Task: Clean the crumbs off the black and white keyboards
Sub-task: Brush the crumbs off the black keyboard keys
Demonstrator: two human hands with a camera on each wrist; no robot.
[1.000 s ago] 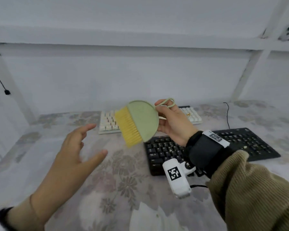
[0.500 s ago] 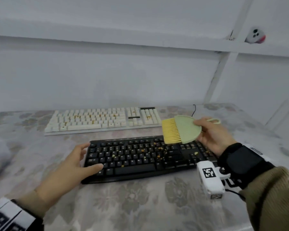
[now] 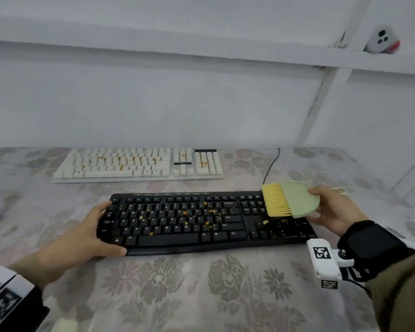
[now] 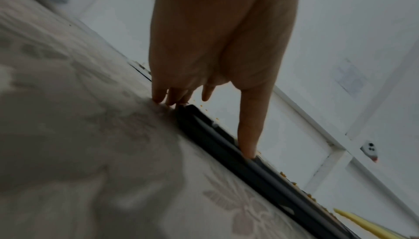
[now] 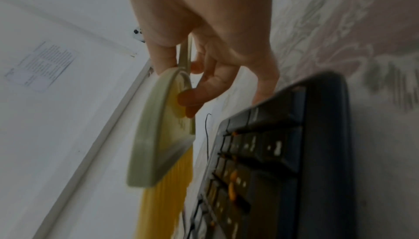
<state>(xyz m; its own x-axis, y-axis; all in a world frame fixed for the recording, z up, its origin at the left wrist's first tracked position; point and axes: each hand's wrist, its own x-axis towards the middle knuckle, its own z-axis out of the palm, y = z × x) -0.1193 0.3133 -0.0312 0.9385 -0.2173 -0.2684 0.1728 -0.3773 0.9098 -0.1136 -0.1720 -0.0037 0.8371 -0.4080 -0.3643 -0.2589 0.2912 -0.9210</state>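
A black keyboard point(image 3: 201, 224) lies near me on the floral cloth, with orange and yellow crumbs point(image 3: 211, 211) scattered over its keys. Behind it lies a white keyboard point(image 3: 134, 164), also crumbed. My left hand point(image 3: 94, 231) rests against the black keyboard's left end, its thumb along the front edge and its fingers point(image 4: 158, 95) fairly straight. My right hand point(image 3: 328, 207) grips a pale green brush point(image 3: 297, 200) whose yellow bristles point left over the number pad. In the right wrist view the brush point(image 5: 154, 135) hangs just above the keys point(image 5: 260, 153).
A thin black cable point(image 3: 271, 164) runs back from the black keyboard's far right corner. A white frame post point(image 3: 319, 104) and beam stand behind, with a small white device point(image 3: 381, 40) on the beam. The floral cloth point(image 3: 201, 295) stretches in front of the keyboard.
My left hand has come down from the air onto the black keyboard's left end. My right hand has carried the brush rightward to above the number pad.
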